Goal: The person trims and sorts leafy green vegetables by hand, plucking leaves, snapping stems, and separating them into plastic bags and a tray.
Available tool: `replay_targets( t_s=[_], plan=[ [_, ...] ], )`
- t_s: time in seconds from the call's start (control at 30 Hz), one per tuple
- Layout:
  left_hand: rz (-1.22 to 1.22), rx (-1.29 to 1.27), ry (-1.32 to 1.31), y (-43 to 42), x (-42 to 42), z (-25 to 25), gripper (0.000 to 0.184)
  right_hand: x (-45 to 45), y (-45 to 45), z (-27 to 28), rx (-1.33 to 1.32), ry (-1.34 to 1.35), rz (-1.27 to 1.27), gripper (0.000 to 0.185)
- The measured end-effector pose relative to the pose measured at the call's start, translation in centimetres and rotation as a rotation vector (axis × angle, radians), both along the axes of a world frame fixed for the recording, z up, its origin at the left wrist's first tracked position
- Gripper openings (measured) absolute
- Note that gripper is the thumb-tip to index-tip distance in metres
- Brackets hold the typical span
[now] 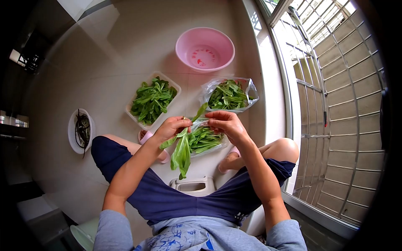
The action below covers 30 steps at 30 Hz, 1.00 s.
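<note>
Head view: Both of your forearms are reaching forward from your lap and converging above the floor (104,90), elbows bent out over the knees. Your left hand (173,127) is curling nearly closed, its thumb and fingers pinching the stem of a leafy green plant (181,154). Your right hand (226,124) is turning inward from the other side, its fingers bending and its thumb and fingertips drawing close together near the plant's upper end; whether they are gripping anything is unclear. The plant is hanging between your knees, its broad, bright green, slightly glossy leaves drooping toward you, while one narrow leaf is pointing up between the hands. Just beneath the hands, a bag of slender green stems (204,140) is lying on the floor. Beyond it, loose leaves are filling a rectangular tray (178,87) and an open clear plastic bag (252,90). A pink basin (226,56) is standing farther forward, and a white oval basket (93,129) is holding dark, thin strands to the left.
</note>
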<state>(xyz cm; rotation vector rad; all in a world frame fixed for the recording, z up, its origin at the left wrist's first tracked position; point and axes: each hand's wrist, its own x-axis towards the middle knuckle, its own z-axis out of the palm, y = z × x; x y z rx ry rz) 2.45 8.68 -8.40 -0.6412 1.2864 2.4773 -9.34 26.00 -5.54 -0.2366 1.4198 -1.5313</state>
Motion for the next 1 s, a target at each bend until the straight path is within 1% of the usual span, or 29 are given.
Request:
replay_targets(
  t_s=[0.03,0.1,0.13,0.17,0.23,0.27,0.3,0.37,0.4,0.43,0.5,0.53,0.57,0.63,0.67,0.7,0.77,0.8,0.9,0.93,0.97,1.0],
  plan=[
    [0.004,-0.003,-0.002,0.0,0.0,0.1,0.013,0.0,-0.1,0.0,-0.003,-0.002,0.004,0.022],
    [0.046,0.04,-0.023,0.2,0.0,0.4,0.012,0.1,-0.1,0.0,-0.014,0.11,-0.044,0.023],
    [0.047,0.04,-0.023,0.1,0.0,0.3,0.012,0.2,-0.2,-0.3,-0.074,0.165,-0.077,0.02],
    [0.038,0.051,-0.026,0.1,0.0,0.3,0.01,0.3,-0.2,-0.2,-0.073,0.164,-0.078,0.02],
    [0.027,0.063,-0.027,0.1,0.0,0.3,0.008,0.8,-0.4,0.3,-0.062,0.506,-0.193,0.014],
    [0.032,0.061,-0.029,0.2,0.0,0.3,0.007,0.9,-0.5,0.4,-0.068,0.574,-0.242,0.008],
    [0.038,0.059,-0.032,0.2,0.0,0.3,0.007,1.0,-0.6,0.5,-0.067,0.573,-0.241,0.008],
    [0.039,0.047,-0.037,0.2,0.0,0.2,0.009,1.3,-0.6,0.7,-0.026,0.803,-0.237,0.007],
    [0.042,0.035,-0.042,0.2,0.0,0.2,0.011,1.4,-0.6,0.7,-0.006,0.86,-0.195,0.007],
    [0.046,0.032,-0.045,0.2,0.0,0.3,0.011,1.6,-0.7,0.4,-0.01,0.857,-0.193,0.007],
    [0.101,0.073,-0.02,0.3,-0.2,0.8,0.008,1.8,-0.8,-0.3,-0.012,0.768,-0.021,0.01],
    [0.127,0.091,-0.026,0.4,-0.2,0.9,0.007,1.8,-0.5,-0.3,0.051,0.651,0.098,0.013],
    [0.13,0.089,-0.029,0.4,-0.1,0.7,0.007,1.9,-0.5,-0.1,0.048,0.648,0.101,0.013],
    [0.18,0.14,-0.006,0.5,-0.2,0.6,0.008,2.1,-0.7,0.4,0.095,0.336,0.224,0.016],
    [0.158,0.186,0.002,0.4,-0.1,0.8,0.009,2.2,-0.8,0.9,0.103,0.269,0.296,0.019],
    [0.159,0.186,0.002,0.5,-0.1,1.1,0.009,2.4,-0.8,0.6,0.102,0.269,0.297,0.019],
    [0.163,0.171,0.007,0.9,-0.2,1.4,0.009,2.9,-1.0,-0.3,-0.05,0.172,0.315,0.022],
    [0.163,0.171,0.007,0.9,-0.2,1.3,0.009,3.0,-1.1,-0.1,-0.03,0.126,0.34,0.025],
    [0.156,0.119,0.012,0.9,-0.2,1.1,0.009,3.0,-1.0,-0.3,0.01,0.053,0.342,0.023],
    [0.159,0.032,0.026,0.9,-0.2,1.0,0.009,3.0,-1.1,-0.6,0.009,0.053,0.344,0.023],
    [0.161,-0.055,0.04,0.9,-0.2,0.9,0.009,3.0,-1.1,-1.2,0.019,0.148,0.286,0.022],
    [0.163,-0.055,0.039,0.9,-0.2,1.0,0.009,3.0,-1.2,-1.3,0.028,0.243,0.227,0.022]
  ],
)
